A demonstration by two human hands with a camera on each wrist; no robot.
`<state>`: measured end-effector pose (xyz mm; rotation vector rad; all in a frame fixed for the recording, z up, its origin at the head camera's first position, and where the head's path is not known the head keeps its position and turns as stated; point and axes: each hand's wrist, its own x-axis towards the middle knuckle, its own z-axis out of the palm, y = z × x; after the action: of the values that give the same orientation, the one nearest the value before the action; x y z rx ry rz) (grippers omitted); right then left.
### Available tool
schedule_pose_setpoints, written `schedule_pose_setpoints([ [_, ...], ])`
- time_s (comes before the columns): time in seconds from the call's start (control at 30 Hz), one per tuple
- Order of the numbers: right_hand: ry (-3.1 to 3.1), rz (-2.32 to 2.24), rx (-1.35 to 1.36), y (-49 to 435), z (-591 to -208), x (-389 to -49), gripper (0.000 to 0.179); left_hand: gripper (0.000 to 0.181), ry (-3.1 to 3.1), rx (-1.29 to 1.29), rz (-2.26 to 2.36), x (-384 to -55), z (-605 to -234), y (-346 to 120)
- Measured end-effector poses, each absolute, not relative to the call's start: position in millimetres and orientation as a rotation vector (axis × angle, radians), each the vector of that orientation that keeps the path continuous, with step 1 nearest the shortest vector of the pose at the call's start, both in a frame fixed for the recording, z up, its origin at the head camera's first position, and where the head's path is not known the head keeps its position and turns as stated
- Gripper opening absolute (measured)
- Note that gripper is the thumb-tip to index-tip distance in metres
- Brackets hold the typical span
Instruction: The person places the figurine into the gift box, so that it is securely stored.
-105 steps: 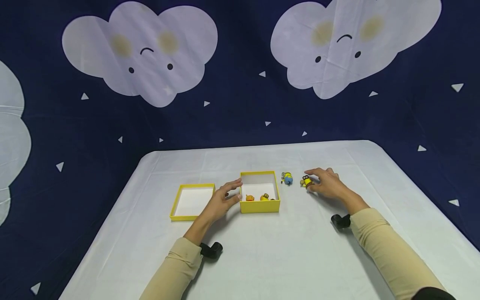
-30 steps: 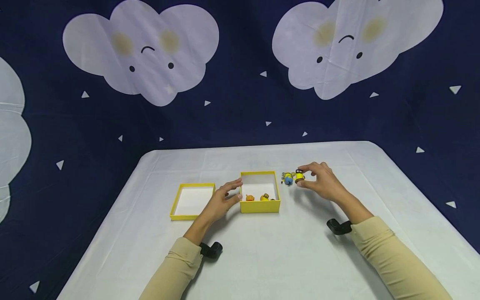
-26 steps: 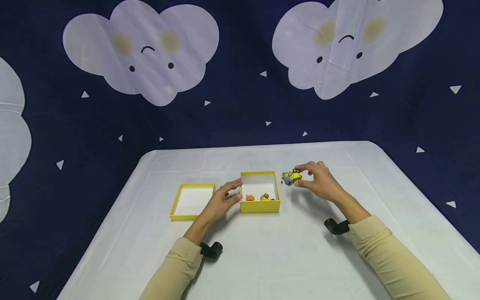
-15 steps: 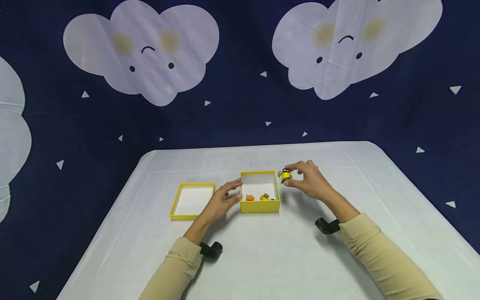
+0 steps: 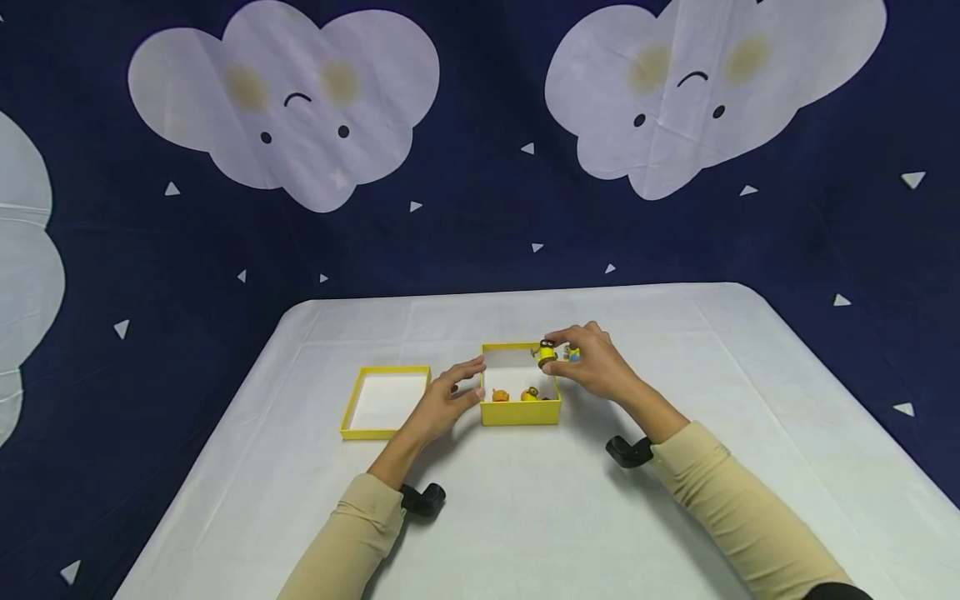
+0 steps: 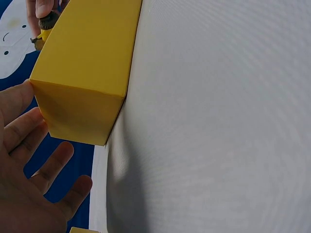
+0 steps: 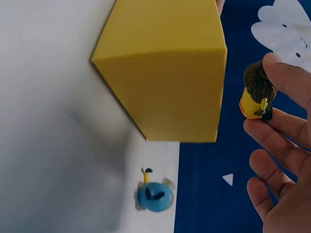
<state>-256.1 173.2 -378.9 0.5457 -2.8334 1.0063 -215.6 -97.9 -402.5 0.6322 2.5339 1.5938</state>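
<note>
My right hand (image 5: 596, 363) pinches a yellow minion toy figure (image 5: 547, 354) with a dark brown lower part between thumb and fingers. The figure hangs over the back right corner of an open yellow box (image 5: 520, 414); in the right wrist view, the same minion figure (image 7: 254, 99) is off the table, apart from the box wall. Against the box's left side rest the fairly straight fingers of my left hand (image 5: 442, 406). Inside the box lie an orange toy figure (image 5: 500, 396) and a yellow toy figure (image 5: 529, 395), their lower parts hidden by the front wall.
A blue-and-yellow toy figure (image 7: 155, 196) lies on the table right of the box, partly covered by my right hand in the head view. Left of the box is a shallow yellow-rimmed lid (image 5: 386, 400). A white cloth covers the table (image 5: 525, 517); a dark blue cloud-print curtain (image 5: 480, 250) hangs behind.
My right hand has picked up the minion figure from the table and carried it left, past the blue-and-yellow figure, to above the box's right edge. The left hand stays at the box.
</note>
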Motion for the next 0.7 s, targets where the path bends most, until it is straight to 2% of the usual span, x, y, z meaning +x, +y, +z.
schedule_pose_setpoints([
  [0.3,-2.832,0.983,0.532,158.5,-383.5,-258.6,0.051,0.044,2.541,0.638,1.577,-207.9,-391.1,-97.4],
  [0.7,-2.859,0.941,0.550,138.2,-389.3,-266.4,0.054,0.045,2.576,0.626,1.608,-231.1,-428.4,-100.6],
])
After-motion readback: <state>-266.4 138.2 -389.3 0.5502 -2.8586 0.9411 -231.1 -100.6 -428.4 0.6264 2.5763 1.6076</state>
